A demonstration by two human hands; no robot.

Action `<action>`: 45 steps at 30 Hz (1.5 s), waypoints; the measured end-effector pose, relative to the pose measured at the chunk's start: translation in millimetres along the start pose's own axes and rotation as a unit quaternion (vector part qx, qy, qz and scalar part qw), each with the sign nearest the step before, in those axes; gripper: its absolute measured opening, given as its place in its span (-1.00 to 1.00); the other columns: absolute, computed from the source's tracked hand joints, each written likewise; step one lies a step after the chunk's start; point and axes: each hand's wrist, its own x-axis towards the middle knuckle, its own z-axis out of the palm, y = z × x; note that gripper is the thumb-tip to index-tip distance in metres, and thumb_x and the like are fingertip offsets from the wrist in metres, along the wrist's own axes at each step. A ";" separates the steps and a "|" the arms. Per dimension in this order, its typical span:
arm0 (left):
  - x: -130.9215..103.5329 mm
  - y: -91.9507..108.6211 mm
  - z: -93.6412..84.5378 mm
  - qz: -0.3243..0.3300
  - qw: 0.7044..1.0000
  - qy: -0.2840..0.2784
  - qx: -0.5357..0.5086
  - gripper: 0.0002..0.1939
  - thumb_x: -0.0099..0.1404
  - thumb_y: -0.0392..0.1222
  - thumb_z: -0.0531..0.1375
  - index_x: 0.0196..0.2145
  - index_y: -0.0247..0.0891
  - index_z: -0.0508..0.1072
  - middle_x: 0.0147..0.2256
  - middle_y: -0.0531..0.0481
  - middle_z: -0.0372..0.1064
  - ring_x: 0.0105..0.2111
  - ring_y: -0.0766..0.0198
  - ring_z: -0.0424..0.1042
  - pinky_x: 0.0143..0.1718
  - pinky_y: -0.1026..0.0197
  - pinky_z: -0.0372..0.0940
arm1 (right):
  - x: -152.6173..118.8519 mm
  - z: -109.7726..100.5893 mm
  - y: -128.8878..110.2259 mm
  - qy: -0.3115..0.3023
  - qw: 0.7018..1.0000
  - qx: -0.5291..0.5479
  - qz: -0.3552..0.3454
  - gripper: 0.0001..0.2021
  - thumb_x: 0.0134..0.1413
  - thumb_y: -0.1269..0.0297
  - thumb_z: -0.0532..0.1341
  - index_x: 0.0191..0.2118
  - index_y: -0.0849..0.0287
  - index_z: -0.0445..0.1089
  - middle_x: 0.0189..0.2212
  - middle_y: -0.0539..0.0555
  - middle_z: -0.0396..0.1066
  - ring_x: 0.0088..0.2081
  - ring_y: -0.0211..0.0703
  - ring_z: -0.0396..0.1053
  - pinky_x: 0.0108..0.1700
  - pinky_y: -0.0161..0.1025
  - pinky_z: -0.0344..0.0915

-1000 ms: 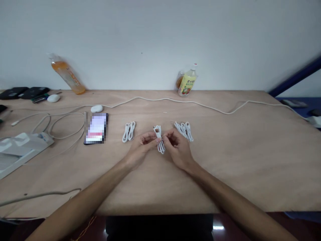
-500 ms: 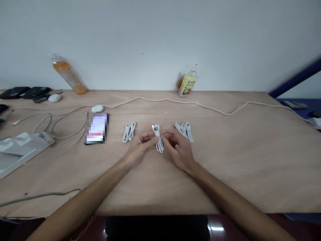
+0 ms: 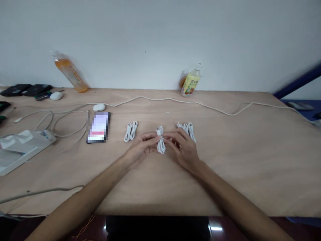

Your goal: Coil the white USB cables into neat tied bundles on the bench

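Observation:
Between my hands is a white USB cable (image 3: 161, 145), folded into a narrow bundle with its plug end pointing away from me. My left hand (image 3: 142, 146) pinches it at the middle, thumb on top. From the other side, the thumb and fingertips of my right hand (image 3: 184, 147) close on the bundle's middle; the exact contact of those fingertips is partly hidden. Coiled white cables (image 3: 130, 131) lie on the table just beyond my left hand. More coiled white cables (image 3: 191, 131) lie behind my right hand, which partly covers them.
On the wooden table (image 3: 250, 160) a phone (image 3: 99, 127) and a white earbud case (image 3: 99, 107) lie to the left. A long white cord (image 3: 173, 99) runs across the back. An orange drink bottle (image 3: 70, 73) and a yellow-labelled bottle (image 3: 191, 82) lean against the wall. An open white box (image 3: 30, 152) sits far left.
The held bundle has turned a little, so its metal plug shows less. My right hand's fingers have shifted over the bundle's middle. The whole view has moved slightly.

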 end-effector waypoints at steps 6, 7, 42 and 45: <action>-2.2 1.9 1.0 -0.024 1.000 -0.005 -0.016 -0.68 0.13 -0.08 0.58 -0.26 -0.31 0.67 -0.33 -0.08 0.62 -0.33 0.25 0.59 -0.23 0.22 0.50 | 0.3 -2.0 0.6 -0.008 1.000 0.006 0.010 -0.84 0.46 0.31 0.25 -0.02 0.02 0.60 -0.23 0.08 0.50 -0.41 -0.18 0.37 -0.36 -0.20 0.41; -2.3 1.9 0.9 -0.027 1.000 -0.005 -0.015 -0.68 0.13 -0.08 0.58 -0.26 -0.31 0.67 -0.33 -0.08 0.62 -0.33 0.25 0.59 -0.24 0.22 0.50 | 0.3 -2.2 0.6 -0.008 1.000 0.007 0.009 -0.84 0.46 0.31 0.26 -0.02 0.02 0.60 -0.23 0.08 0.50 -0.41 -0.18 0.36 -0.37 -0.21 0.41; -7.3 -8.2 7.5 0.266 0.899 0.117 0.327 -0.79 0.31 -0.06 0.42 -0.18 -0.22 0.65 -0.25 -0.04 0.67 -0.33 0.24 0.62 -0.34 0.29 0.45 | 0.2 8.9 -10.4 -0.006 0.992 0.015 0.127 -0.83 0.44 0.26 0.16 -0.25 0.07 0.41 -0.32 0.05 0.42 -0.31 -0.10 0.35 -0.23 -0.17 0.33; -7.3 -9.9 5.6 0.299 0.870 0.115 0.376 -0.80 0.37 -0.06 0.38 -0.12 -0.19 0.65 -0.21 -0.04 0.69 -0.29 0.21 0.65 -0.32 0.27 0.48 | 3.1 9.9 -12.2 -0.025 0.970 0.125 0.208 -0.78 0.40 0.14 0.17 -0.30 0.07 0.39 -0.40 0.00 0.37 -0.36 -0.14 0.31 -0.30 -0.20 0.26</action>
